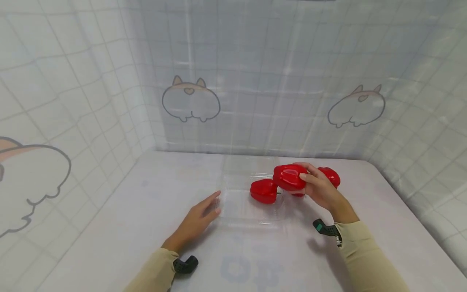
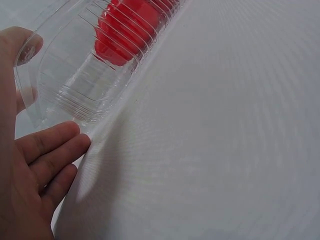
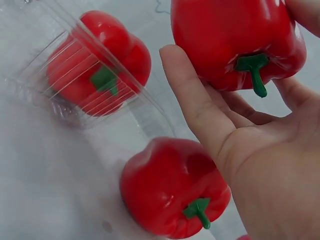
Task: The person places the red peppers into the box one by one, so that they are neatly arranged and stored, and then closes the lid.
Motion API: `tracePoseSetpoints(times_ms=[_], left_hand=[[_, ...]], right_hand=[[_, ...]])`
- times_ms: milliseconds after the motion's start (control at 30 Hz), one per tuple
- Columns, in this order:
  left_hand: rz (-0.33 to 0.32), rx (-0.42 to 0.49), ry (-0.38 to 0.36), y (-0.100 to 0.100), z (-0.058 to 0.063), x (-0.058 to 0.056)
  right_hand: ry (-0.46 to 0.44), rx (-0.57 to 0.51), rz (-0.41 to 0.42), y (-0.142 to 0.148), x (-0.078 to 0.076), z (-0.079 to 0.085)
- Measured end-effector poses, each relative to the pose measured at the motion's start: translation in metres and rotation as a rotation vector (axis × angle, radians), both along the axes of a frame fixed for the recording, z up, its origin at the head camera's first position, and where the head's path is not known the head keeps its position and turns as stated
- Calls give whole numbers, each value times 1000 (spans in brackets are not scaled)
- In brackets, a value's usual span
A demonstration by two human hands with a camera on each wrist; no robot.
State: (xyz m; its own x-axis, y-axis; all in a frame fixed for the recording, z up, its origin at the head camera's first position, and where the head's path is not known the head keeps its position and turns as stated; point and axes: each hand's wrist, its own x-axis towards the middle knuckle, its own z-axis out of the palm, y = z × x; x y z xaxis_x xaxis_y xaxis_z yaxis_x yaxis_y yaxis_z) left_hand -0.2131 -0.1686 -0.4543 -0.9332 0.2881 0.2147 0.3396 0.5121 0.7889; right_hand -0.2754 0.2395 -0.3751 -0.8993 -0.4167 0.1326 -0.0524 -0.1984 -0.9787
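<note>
My right hand (image 1: 322,194) holds a glossy red bell pepper (image 1: 289,177) above the right side of a clear plastic container (image 1: 233,205). The pepper's green stem (image 3: 256,75) points back toward the palm in the right wrist view. One red bell pepper (image 1: 263,191) lies inside the container, toward its right side. Outside the container, another bell pepper (image 3: 175,190) sits on the table, mostly hidden in the head view. A further pepper (image 1: 330,176) shows behind my right hand. My left hand (image 1: 197,223) is at the container's left edge, fingers extended, nothing gripped.
The container stands on a white table (image 1: 164,174) with faint printed marks near the front. White grid-patterned curtains with cartoon animal drawings (image 1: 191,99) enclose the back and both sides. Each wrist wears a dark band (image 1: 186,265).
</note>
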Motion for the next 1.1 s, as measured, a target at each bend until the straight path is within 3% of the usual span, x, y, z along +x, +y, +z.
tracePoseSetpoints(times_ms=[700, 1100], left_hand=[[-13, 3, 26, 1, 6, 4], [-21, 2, 21, 1, 5, 3]], right_hand=[[7, 83, -3, -10, -6, 10], [7, 174, -57, -20, -8, 11]])
